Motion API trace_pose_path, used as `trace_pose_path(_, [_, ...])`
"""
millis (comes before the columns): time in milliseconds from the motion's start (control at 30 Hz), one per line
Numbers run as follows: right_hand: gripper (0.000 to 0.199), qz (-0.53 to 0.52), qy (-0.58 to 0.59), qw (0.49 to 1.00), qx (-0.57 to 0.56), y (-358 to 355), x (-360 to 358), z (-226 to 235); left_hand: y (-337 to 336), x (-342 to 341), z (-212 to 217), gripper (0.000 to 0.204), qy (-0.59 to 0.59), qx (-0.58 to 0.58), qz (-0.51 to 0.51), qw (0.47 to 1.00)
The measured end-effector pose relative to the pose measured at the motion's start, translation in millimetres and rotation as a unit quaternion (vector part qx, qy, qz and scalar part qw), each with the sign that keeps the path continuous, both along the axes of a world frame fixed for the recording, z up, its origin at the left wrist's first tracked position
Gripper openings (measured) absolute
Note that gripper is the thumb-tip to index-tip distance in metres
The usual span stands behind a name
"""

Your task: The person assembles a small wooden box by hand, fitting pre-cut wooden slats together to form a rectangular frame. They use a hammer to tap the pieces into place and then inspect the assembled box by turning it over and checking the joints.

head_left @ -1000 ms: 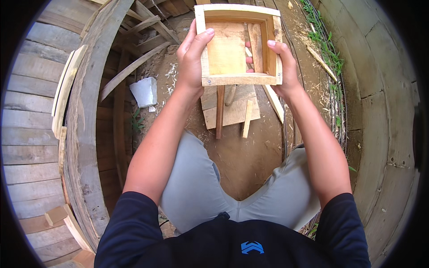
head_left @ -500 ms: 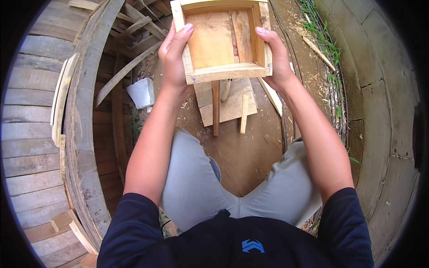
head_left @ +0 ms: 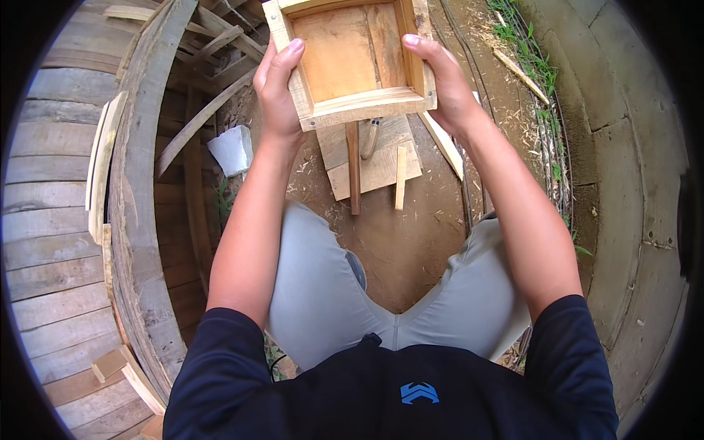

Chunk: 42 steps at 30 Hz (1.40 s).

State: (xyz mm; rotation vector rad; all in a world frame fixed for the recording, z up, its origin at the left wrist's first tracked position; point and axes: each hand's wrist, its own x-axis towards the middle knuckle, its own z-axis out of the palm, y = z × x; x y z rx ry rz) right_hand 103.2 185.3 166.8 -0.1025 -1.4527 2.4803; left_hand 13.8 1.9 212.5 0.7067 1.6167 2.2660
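Between my two hands I hold up a shallow wooden box (head_left: 367,112), its inside turned toward me and its far edge cut off at the top of the picture. My left hand (head_left: 277,84) grips the left side, thumb on the rim. On the right side my right hand (head_left: 449,82) does the same; the fingers of both hands are mostly hidden behind the box. A gap runs between the boards of the box's bottom. Below the box, a wooden board (head_left: 378,180) lies on the ground, with a dark wooden handle (head_left: 353,169), a lighter tool handle (head_left: 371,139) and a short wood strip (head_left: 400,178) on it.
Left of my legs stands a plank platform (head_left: 59,242) with a thick beam (head_left: 143,220) and loose wood scraps. A pale stone block (head_left: 232,151) sits on the dirt. To the right are a concrete wall (head_left: 623,213), grass (head_left: 541,70) and a long wood offcut (head_left: 444,147).
The box and both hands have shifted slightly left and up in the picture, with the box tilted a little. My grip stays the same.
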Motion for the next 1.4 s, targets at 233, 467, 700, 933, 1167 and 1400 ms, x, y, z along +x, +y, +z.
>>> trace_pose_path(233, [0.05, 0.058, -0.015, 0.998, -0.031, 6, 0, -3, 0, -9, -9, 0.048, -0.011, -0.015, -0.009, 1.0])
trace_pose_path(467, [0.048, 0.109, -0.01, 0.994, -0.004, 20, 1, -9, -1, -10, -10, 0.047, -0.025, -0.022, -0.032, 0.999])
trace_pose_path(700, [0.047, 0.111, -0.015, 0.993, 0.048, 21, -4, -12, -12, -16, -12, 0.043, -0.083, -0.031, -0.037, 0.995])
trace_pose_path(933, [0.079, 0.075, -0.08, 0.981, 0.161, 37, -12, -30, -5, -11, -5, 0.049, -0.03, -0.057, -0.047, 0.997])
trace_pose_path(1167, [0.115, 0.025, -0.067, 0.987, 0.146, 19, -10, -12, -9, -13, -5, 0.05, -0.014, -0.05, -0.027, 0.998])
trace_pose_path(1400, [0.12, 0.034, -0.027, 0.992, 0.121, 26, -14, -31, -12, -17, -4, 0.059, 0.052, -0.027, -0.061, 0.996])
